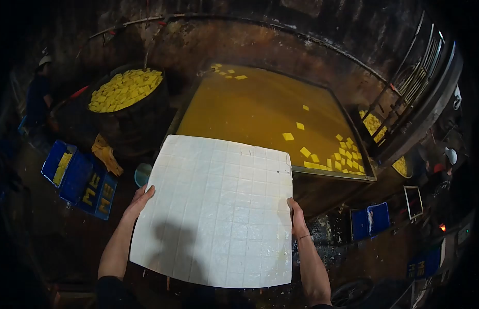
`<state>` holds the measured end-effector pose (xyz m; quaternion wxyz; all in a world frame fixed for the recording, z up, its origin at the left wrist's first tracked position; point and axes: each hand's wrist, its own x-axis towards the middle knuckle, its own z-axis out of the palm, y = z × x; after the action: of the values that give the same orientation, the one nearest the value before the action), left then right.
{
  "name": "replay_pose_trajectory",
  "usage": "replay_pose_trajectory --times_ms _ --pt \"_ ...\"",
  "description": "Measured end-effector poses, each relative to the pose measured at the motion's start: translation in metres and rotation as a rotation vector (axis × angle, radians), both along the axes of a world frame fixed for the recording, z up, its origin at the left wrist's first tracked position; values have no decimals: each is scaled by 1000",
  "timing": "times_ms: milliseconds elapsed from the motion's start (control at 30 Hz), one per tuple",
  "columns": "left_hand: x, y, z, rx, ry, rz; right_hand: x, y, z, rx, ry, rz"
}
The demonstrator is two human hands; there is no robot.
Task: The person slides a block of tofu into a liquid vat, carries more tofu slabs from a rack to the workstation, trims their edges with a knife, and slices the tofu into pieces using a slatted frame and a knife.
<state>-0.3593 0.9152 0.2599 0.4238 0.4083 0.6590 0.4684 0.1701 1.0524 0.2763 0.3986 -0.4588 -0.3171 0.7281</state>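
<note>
Yellow liquid fills the wide vat beyond—its near rim just past the scored white slab, whose side edges the left and right hands grip, fingers clamped.

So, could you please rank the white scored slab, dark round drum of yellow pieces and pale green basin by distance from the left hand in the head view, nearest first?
1. White slab: touching the left hand.
2. Green basin: just beyond it.
3. Drum: farther beyond, upper left.
</note>
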Motion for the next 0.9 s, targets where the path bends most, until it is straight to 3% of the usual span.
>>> replay_pose_trajectory --times_ms 100,133,200,233,300,333,400,467,500,533,567,600,633,667,733,767,833,867,900 --pt "37 -9 35 -89 13 254 11 3 -14 -35 -81 17" --pt "33 -8 38 -77 -48 166 15 5 -30 -17 -101 -31" --pt "36 -15 58 -200 379 157 26 8 -43 23 -114 -23" --pt "40 -26 64 -285 560 162 42 -1 -44 151 -263 -19" --pt "63 -69 72 -154 733 443 66 -24 -52 418 -496 -70" --pt "82 -94 67 56 787 657 81 -37 -63 446 -467 -2" --pt "114 -152 44 312 844 1044 151 -40 -211 445 -673 107" --pt "175 -194 24 370 623 1362 132 -66 -196 448 -727 334" --pt "202 -209 -3 485 575 1390 116 -77 -177 456 -725 427" --pt "238 -210 -15 471 336 1516 105 -83 -167 474 -729 496" --pt "249 -212 -85 553 260 1481 95 -88 -160 495 -734 553" --pt "281 -210 -89 428 151 1502 84 -92 -153 525 -731 603" --pt "315 -206 -63 466 -167 1396 77 -97 -149 543 -731 637" --pt "332 -187 -90 625 -276 1374 72 -100 -147 562 -729 666" --pt "360 -167 -91 591 -341 1348 69 -109 -142 591 -730 702" --pt "375 -170 -65 474 -237 1224 71 -112 -142 606 -730 711" --pt "385 -156 -58 496 -190 1218 80 -116 -145 637 -724 728" --pt "391 -154 -44 663 -425 1132 87 -118 -147 653 -716 729" --pt "390 -152 -37 656 -441 1129 97 -117 -150 672 -698 732"
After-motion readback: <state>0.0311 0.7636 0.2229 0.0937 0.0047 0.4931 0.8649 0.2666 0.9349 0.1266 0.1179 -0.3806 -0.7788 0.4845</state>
